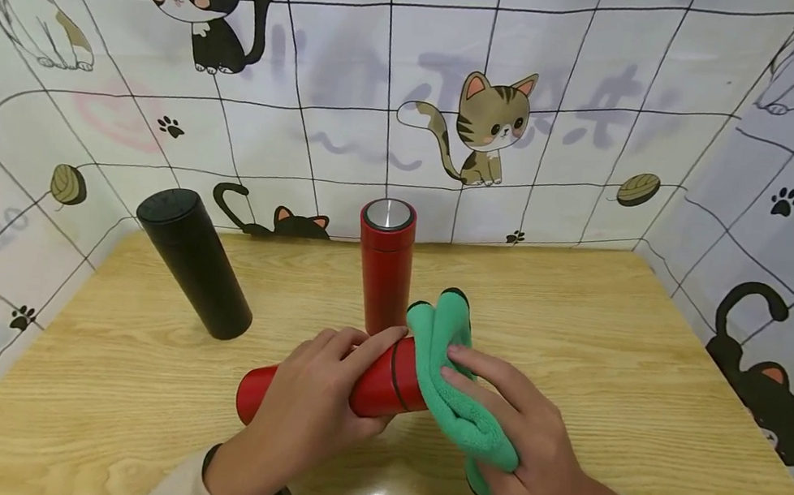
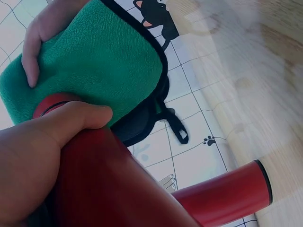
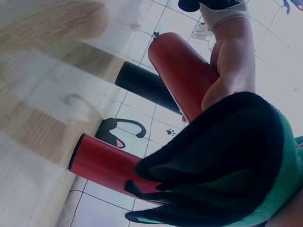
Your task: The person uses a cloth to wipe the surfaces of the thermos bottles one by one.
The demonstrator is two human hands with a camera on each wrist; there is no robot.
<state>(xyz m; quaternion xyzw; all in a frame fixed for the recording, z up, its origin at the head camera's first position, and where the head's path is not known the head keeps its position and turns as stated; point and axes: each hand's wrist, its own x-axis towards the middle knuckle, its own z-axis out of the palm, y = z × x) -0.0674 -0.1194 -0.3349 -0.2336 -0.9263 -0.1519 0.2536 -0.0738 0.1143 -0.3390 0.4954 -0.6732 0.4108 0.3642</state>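
A red thermos flask lies tilted across the middle of the head view, and my left hand grips it round the body. Over its right end, the lid end, sits a green cloth with dark edging, held by my right hand with the fingers pressing it to the flask. In the left wrist view the cloth spreads behind the flask's neck, and the left thumb lies along the flask. The flask's end under the cloth is hidden in the head view.
A second red flask with a shiny lid top stands upright just behind the hands. Farther left on the wooden table stands a black flask. A cat-patterned sheet rises behind and along the sides.
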